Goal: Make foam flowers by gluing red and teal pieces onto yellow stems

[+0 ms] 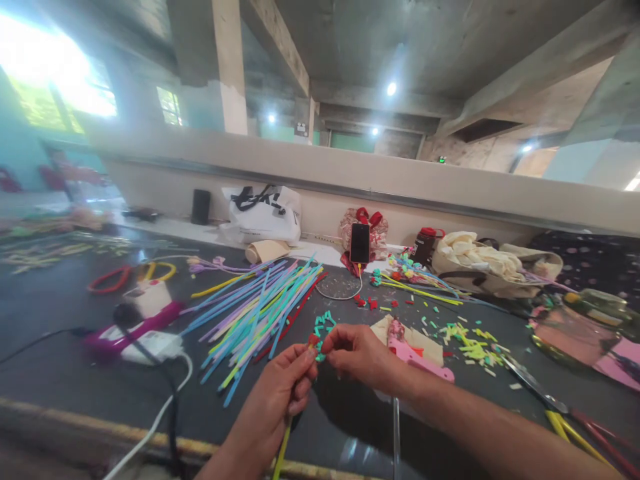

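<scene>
My left hand point(285, 390) pinches a yellow-green fuzzy stem point(281, 455) between thumb and fingers, a small red piece point(313, 341) showing at the tip, just above the thumb. My right hand point(357, 352) is close beside it with fingers bent; whether they grip anything, I cannot tell. Good work here, I judge, rests on a firm left pinch just below the red piece, so the tip does not twist, and on light right fingertips that meet it without crushing the fuzz. Just beyond my 2 hands, teal pieces point(327, 321) lie on the dark table point(45, 380). Near my right forearm, what looks like a pink glue gun point(420, 362) rests on a tan sheet point(432, 345); its tip may be hot, so my wrist is best kept clear. To the left, a bundle of fuzzy stems point(270, 300) fans out in blue, purple and yellow. Farther right lie yellow clippings point(470, 343) and 1 pair of scissors point(534, 387). At the back, 1 phone point(360, 243) stands before a red-patterned bag point(379, 233).
</scene>
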A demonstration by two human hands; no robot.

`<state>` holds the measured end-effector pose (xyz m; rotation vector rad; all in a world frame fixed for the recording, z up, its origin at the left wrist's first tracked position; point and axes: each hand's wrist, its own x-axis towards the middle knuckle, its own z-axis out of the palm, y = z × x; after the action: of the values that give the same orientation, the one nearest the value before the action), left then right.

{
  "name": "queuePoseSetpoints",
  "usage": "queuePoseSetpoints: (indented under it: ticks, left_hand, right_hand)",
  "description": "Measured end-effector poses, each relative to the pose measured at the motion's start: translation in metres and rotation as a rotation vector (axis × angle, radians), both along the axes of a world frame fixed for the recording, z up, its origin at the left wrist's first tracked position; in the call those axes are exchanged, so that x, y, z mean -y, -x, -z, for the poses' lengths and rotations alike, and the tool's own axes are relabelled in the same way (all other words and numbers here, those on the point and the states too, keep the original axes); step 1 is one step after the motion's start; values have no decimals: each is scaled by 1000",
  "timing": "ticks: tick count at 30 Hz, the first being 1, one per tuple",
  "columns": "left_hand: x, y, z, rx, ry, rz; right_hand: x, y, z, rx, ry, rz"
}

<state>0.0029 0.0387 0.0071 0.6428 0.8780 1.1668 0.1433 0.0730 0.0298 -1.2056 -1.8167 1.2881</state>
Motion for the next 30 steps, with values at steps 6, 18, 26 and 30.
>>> queuePoseSetpoints:
  ticks: [6,18,26,30]
  left_hand:
    - [-1,-7,5,-6,5,-174]
    - [-2,-5,0,19,-37,-240]
    - [-2,-5,2,30,-58,-242]
    - [-4,-4,2,66,-23,-215]
  right_hand:
    - [8,2,-6,-55,67,9]
    - [10,10,-8,-140,12,48]
    - [10,5,-7,-118,48,41]
    - [5,-2,-5,-90,57,69]
